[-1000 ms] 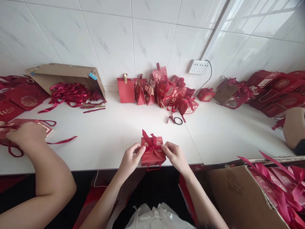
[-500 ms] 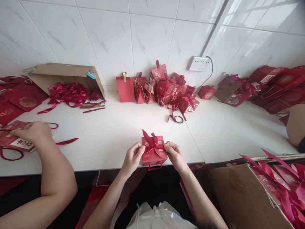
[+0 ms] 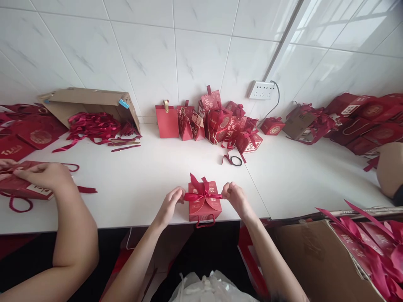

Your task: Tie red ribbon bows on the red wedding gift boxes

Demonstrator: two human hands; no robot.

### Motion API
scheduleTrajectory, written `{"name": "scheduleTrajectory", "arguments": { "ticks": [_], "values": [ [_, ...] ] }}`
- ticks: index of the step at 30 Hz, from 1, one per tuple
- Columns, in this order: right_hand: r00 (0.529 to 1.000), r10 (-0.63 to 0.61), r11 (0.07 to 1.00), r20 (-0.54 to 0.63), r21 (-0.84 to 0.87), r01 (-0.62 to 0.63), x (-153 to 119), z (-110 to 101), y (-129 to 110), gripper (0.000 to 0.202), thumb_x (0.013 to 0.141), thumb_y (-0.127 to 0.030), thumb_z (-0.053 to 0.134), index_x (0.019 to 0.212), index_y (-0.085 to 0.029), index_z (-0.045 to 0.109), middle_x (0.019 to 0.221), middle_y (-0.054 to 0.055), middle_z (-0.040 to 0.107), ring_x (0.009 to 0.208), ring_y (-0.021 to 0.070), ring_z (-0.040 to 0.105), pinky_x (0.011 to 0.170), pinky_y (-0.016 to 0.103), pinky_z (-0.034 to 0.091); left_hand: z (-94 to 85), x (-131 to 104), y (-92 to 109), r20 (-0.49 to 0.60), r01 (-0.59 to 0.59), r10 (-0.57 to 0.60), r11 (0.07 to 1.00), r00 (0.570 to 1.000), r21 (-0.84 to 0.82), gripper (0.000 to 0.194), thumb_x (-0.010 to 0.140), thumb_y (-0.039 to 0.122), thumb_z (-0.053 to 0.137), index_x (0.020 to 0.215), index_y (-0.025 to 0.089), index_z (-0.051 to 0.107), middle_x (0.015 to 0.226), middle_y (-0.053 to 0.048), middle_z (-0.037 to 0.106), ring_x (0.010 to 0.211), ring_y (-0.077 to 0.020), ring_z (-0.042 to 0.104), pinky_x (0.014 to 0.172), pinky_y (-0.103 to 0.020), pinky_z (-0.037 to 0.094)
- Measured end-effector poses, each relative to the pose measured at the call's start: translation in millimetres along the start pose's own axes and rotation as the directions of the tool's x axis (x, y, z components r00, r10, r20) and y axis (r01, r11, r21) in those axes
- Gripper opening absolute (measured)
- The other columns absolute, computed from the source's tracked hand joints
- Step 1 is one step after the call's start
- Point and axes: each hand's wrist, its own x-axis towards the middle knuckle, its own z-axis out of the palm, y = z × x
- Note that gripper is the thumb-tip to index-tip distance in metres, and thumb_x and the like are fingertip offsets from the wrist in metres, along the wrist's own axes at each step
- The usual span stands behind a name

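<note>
A small red gift box (image 3: 204, 209) with pale lettering and a red cord handle (image 3: 205, 224) sits upright at the table's front edge. A dark red ribbon (image 3: 204, 194) is tied in a bow across its top, two tails pointing up. My left hand (image 3: 171, 204) pinches the bow's left loop just off the box's side. On the other side, my right hand (image 3: 236, 199) is closed around the end of the right loop, its fingertips partly hidden. The bow is stretched sideways between both hands.
To the left, a co-worker's hand (image 3: 47, 174) handles another red box (image 3: 34, 184). A tipped carton (image 3: 91, 95) holds loose ribbons. Finished-looking red boxes (image 3: 220, 121) stand by the wall under a power strip (image 3: 262, 90). An open carton (image 3: 308, 256) of ribboned boxes sits at lower right.
Both hands have moved outward from the box's sides, drawing the bow's loops out left and right. The box stays in place. The view has tilted slightly upward.
</note>
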Motion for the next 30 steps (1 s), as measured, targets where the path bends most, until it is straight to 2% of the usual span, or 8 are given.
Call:
{"name": "scheduleTrajectory", "arguments": {
  "ticks": [3,5,8,11,14,22,26,30],
  "values": [
    [0.997,0.035,0.996,-0.070,-0.084,-0.041,16.3,1.7,-9.3,0.042,0.082,-0.060,0.045,0.072,-0.021,0.058,0.081,0.003,0.056,0.081,0.0169,0.052,0.074,0.030,0.041,-6.6,17.0,3.9,-0.079,0.044,-0.040,0.998,0.996,0.047,0.035,0.081,0.053,0.042,0.084,0.019,0.052,0.085,-0.003,0.056,0.081,-0.0168,0.053,0.074,-0.028,0.042],
    [0.992,0.123,0.981,-0.021,-0.147,-0.125,26.8,8.7,-16.7,0.043,0.080,-0.060,0.047,0.077,-0.019,0.061,0.090,0.005,0.060,0.089,0.0188,0.054,0.078,0.031,0.041,-6.7,28.0,9.3,0.016,0.062,-0.062,0.998,0.998,0.033,0.034,0.078,0.050,0.050,0.091,0.019,0.055,0.092,-0.004,0.059,0.085,-0.0170,0.055,0.073,-0.027,0.043],
    [0.974,0.201,0.970,0.105,-0.162,-0.183,37.3,21.1,-26.2,0.044,0.076,-0.059,0.052,0.067,-0.016,0.059,0.071,0.002,0.059,0.071,0.0152,0.054,0.069,0.028,0.041,-4.4,39.4,17.3,0.168,0.057,-0.049,0.998,0.985,-0.041,0.030,0.077,0.047,0.054,0.082,0.018,0.057,0.079,-0.001,0.058,0.070,-0.0133,0.054,0.062,-0.023,0.041],
    [0.977,0.166,0.979,0.135,-0.145,-0.146,41.4,29.5,-31.3,0.040,0.070,-0.055,0.060,0.061,-0.017,0.052,0.056,-0.004,0.049,0.052,0.0087,0.043,0.054,0.024,0.034,-2.5,45.2,23.0,0.193,0.080,-0.065,0.994,0.979,-0.072,0.030,0.077,0.047,0.055,0.074,0.017,0.053,0.065,0.003,0.052,0.055,-0.0091,0.047,0.052,-0.021,0.036],
    [0.982,0.144,0.983,0.123,-0.128,-0.128,42.8,32.7,-32.1,0.037,0.068,-0.052,0.061,0.064,-0.017,0.050,0.055,-0.006,0.048,0.049,0.0073,0.039,0.049,0.022,0.031,-0.3,49.4,28.2,0.205,0.085,-0.071,0.994,0.976,-0.065,0.029,0.076,0.046,0.056,0.073,0.017,0.053,0.066,0.003,0.052,0.056,-0.0092,0.048,0.053,-0.021,0.036],
    [0.998,0.064,0.974,-0.014,-0.217,-0.066,46.3,30.9,-23.7,0.027,0.072,-0.043,0.057,0.066,-0.016,0.052,0.059,-0.004,0.052,0.053,0.0084,0.043,0.053,0.022,0.033,7.0,58.9,32.1,0.157,0.103,-0.098,0.994,0.983,-0.023,0.030,0.072,0.044,0.058,0.064,0.016,0.049,0.057,0.006,0.044,0.049,-0.0071,0.038,0.048,-0.020,0.028],
    [0.999,0.034,0.967,0.009,-0.254,-0.030,43.4,31.3,-23.0,0.025,0.073,-0.041,0.058,0.067,-0.016,0.053,0.063,-0.003,0.055,0.057,0.0094,0.048,0.055,0.023,0.035,9.1,56.8,29.2,0.171,0.124,-0.114,0.991,0.979,-0.048,0.031,0.071,0.044,0.058,0.064,0.016,0.048,0.057,0.006,0.043,0.048,-0.0063,0.036,0.048,-0.020,0.027],
    [0.998,0.019,0.957,0.054,-0.291,-0.002,43.4,32.3,-23.0,0.026,0.075,-0.041,0.056,0.068,-0.016,0.053,0.064,-0.003,0.056,0.058,0.0101,0.050,0.056,0.023,0.038,10.8,53.3,27.5,0.173,0.139,-0.122,0.986,0.977,-0.091,0.031,0.072,0.046,0.058,0.078,0.016,0.052,0.065,0.004,0.051,0.055,-0.0090,0.047,0.053,-0.021,0.036]
  ]
}}
